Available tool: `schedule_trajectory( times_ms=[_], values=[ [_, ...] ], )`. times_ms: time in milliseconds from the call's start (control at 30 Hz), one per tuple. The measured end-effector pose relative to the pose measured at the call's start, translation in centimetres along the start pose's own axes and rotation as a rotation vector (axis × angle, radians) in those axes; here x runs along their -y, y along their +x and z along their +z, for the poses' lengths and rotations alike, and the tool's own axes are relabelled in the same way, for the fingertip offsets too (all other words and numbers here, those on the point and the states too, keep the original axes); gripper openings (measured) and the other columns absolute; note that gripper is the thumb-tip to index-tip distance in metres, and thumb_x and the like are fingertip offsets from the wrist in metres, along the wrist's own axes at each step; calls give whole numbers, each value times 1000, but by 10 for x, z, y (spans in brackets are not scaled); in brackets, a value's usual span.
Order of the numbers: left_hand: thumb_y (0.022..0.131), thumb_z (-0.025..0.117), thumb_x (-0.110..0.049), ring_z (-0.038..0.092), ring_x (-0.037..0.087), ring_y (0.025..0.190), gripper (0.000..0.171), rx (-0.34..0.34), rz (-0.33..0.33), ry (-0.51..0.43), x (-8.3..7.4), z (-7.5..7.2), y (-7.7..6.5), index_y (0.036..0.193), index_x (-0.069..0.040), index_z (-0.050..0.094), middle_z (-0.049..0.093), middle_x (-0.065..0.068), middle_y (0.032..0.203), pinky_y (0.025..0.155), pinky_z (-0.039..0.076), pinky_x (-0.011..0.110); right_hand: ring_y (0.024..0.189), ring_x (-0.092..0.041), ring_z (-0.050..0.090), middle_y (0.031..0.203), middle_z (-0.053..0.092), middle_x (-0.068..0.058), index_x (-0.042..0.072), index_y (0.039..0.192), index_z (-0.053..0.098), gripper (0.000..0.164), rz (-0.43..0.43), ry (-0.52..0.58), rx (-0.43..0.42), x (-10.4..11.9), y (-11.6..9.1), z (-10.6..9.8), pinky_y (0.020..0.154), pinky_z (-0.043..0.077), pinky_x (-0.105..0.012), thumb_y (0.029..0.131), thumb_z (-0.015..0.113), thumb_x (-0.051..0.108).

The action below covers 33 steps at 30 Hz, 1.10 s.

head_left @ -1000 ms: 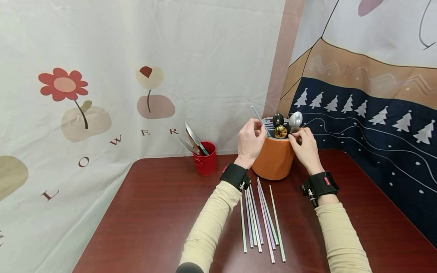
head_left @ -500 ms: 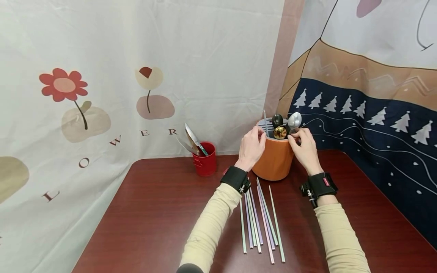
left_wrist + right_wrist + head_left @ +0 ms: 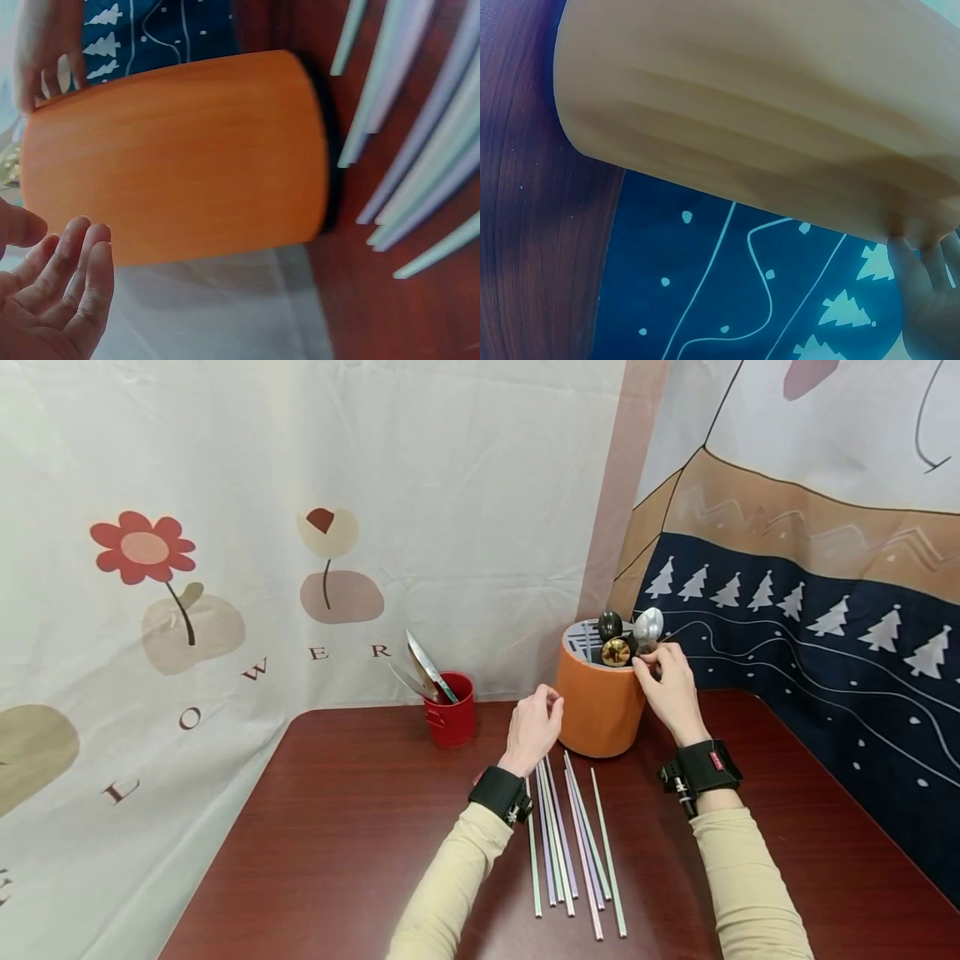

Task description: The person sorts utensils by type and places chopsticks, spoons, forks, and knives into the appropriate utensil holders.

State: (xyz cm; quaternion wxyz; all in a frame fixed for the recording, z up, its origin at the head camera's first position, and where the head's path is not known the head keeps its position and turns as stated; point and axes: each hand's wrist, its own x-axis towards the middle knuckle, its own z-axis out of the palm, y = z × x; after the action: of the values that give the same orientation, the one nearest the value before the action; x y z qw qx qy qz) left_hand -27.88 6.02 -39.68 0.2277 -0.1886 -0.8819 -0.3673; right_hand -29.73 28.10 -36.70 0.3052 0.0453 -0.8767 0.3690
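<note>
An orange utensil holder [image 3: 602,714] with a grey slotted top stands upright at the back right of the table. A silver spoon [image 3: 648,625], a dark spoon [image 3: 610,625] and a gold rounded utensil head [image 3: 616,652] stick out of it. My right hand [image 3: 670,685] pinches the holder's right rim between thumb and fingers. Just left of the holder, my left hand [image 3: 534,727] hangs in the air with loosely bent fingers and nothing in them. In the left wrist view its fingertips [image 3: 97,232] overlap the orange wall. Several pastel chopsticks [image 3: 577,843] lie in front of the holder.
A red bucket [image 3: 452,714] holding a knife [image 3: 431,664] and other blades stands at the back, left of the holder. The dark red table [image 3: 337,827] ends at a pale printed cloth [image 3: 465,510] behind and a navy tree-patterned cloth [image 3: 825,693] on the right.
My left hand let go of a slim pale chopstick at the holder's top and moved down and left. The chopstick no longer shows above the rim. My right hand stayed at the rim.
</note>
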Motion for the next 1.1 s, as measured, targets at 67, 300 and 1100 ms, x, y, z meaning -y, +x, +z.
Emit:
schedule_trajectory(
  times_ms=[67,300,1100],
  values=[
    [95,55,-19,66,17,68,11,16,-30,3,7,1,-7,95,-11,62,72,4,84,58,47,21,102,-31,49,117,50,-18,-3,96,59,28,3,4,1,0,1,0,84,38,-41,96,52,25],
    [90,56,-12,63,15,63,5,45,-81,-7,21,1,-30,89,-10,61,72,4,80,56,45,20,105,-31,49,118,50,-17,-2,96,58,29,10,13,0,-2,2,0,86,39,-42,96,51,26],
    [77,61,-5,59,27,54,41,390,-363,305,25,5,-86,48,-14,34,47,5,52,38,38,32,103,-31,48,118,49,-17,-3,98,59,28,8,11,0,-1,0,1,85,38,-42,96,52,25]
  ],
)
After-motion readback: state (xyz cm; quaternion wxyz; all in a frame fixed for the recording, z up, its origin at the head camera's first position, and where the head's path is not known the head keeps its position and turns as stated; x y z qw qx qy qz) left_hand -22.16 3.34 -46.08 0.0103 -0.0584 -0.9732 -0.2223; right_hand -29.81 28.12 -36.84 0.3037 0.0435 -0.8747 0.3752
